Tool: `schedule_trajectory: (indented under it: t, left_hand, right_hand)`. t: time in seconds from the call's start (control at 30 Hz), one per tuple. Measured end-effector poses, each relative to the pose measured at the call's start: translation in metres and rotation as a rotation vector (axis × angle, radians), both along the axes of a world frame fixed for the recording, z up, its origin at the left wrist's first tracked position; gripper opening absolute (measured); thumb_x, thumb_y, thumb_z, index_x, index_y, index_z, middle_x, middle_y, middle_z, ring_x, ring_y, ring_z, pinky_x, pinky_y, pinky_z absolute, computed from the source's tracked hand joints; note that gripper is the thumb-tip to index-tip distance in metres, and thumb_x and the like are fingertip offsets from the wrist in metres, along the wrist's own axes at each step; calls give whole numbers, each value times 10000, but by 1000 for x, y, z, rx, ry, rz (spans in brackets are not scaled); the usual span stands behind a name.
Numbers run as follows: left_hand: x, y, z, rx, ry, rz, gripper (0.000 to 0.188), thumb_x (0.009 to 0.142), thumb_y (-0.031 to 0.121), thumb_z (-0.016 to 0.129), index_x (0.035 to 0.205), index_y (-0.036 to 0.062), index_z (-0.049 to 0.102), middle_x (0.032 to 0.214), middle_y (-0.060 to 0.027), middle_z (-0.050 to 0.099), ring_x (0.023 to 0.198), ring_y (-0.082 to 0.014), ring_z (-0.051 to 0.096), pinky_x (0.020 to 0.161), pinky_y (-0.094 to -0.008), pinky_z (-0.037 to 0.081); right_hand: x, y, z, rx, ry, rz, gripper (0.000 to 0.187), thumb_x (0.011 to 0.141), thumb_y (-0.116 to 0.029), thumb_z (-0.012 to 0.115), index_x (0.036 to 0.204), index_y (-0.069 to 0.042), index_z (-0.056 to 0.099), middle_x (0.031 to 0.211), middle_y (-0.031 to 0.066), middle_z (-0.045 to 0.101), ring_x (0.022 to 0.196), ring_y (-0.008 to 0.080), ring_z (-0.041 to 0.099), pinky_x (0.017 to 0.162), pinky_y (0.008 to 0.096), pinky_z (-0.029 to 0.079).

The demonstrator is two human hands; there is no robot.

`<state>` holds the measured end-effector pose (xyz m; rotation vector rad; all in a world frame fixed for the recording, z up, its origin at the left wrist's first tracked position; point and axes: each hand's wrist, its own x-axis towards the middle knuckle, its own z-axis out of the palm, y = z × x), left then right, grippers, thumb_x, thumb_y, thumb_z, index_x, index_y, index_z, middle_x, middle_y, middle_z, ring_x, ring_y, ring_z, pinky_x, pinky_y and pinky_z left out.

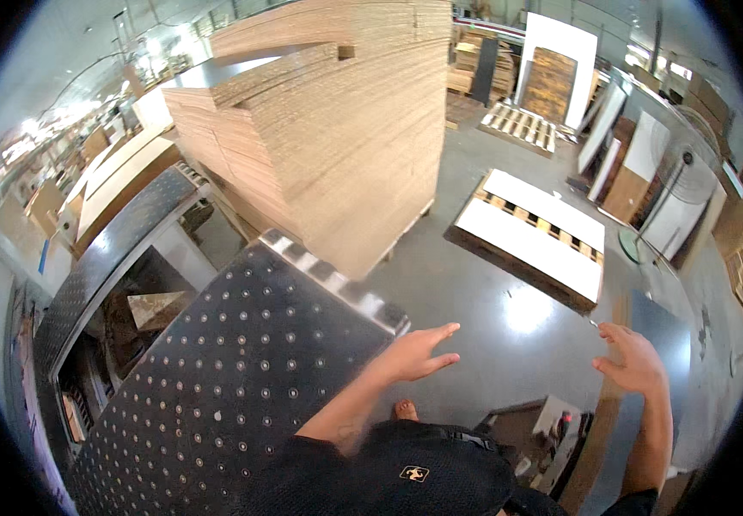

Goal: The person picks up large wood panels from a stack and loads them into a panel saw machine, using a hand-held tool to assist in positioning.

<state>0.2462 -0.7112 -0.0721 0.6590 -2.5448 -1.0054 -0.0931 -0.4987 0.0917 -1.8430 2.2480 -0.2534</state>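
Observation:
My left hand (423, 354) reaches out just past the corner of a black table (242, 361) dotted with round metal studs. Its thumb and fingers are apart, and nothing is between them. Out to the right, my right hand (633, 359) is held with thumb and fingers apart above the near end of a grey-blue panel (653, 344). A tiny bright tip shows beside its fingertips; I cannot make out what it is or whether the fingers hold it. Light-coloured rollers (328, 273) line the table's far end.
A tall stack of brown boards (363, 129) rises beyond the table. White boards (526, 245) lie on a low pallet on the floor ahead. A pedestal fan (681, 185) and leaning panels (638, 168) stand at right. Beside my legs is a box-like unit (552, 417).

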Motion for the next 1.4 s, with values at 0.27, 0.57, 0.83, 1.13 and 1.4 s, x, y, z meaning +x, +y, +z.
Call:
schedule_trajectory:
  t: [0.27, 0.57, 0.83, 1.13, 1.4]
  left_hand:
    - [5, -102, 22, 122, -95, 309, 606, 921, 409, 607, 1410, 85, 453, 1454, -142, 460, 1301, -329, 475, 1083, -396, 381]
    - [7, -156, 35, 231, 76, 704, 490, 909, 320, 663, 1316, 70, 551, 1440, -164, 470, 1273, -281, 515, 1002, -390, 460]
    - [43, -183, 76, 72, 487, 1074, 581, 978, 298, 577, 1455, 48, 357, 1388, -135, 514, 1281, -236, 480, 1023, -380, 420]
    - [153, -234, 181, 68, 881, 1385, 574, 1009, 426, 481, 1387, 1, 409, 1287, -187, 573, 1165, -282, 577, 917, -401, 499]
    - [225, -316, 217, -35, 889, 1431, 818, 955, 590, 473, 1476, -5, 263, 1430, -245, 425, 1320, -334, 443, 1030, -458, 412]
  right_hand:
    - [-44, -158, -18, 29, -135, 158, 648, 793, -328, 746, 1321, -24, 523, 1197, 183, 641, 1096, 310, 622, 929, 420, 484]
    - [-122, -339, -54, -52, -274, 435, 587, 787, -202, 748, 1292, 6, 534, 1150, 162, 657, 1018, 258, 653, 884, 370, 513]
    - [-105, -513, -54, -63, -645, 614, 492, 916, -200, 651, 1347, -22, 496, 1212, 127, 629, 1089, 223, 619, 939, 355, 489]
    - [16, -636, -9, -77, -962, 824, 553, 966, -347, 592, 1381, -10, 449, 1275, 146, 584, 1145, 227, 580, 955, 364, 462]
    - [109, -743, 39, -350, -1149, 832, 535, 976, -344, 574, 1373, -7, 452, 1297, 144, 573, 1171, 227, 566, 971, 342, 449]
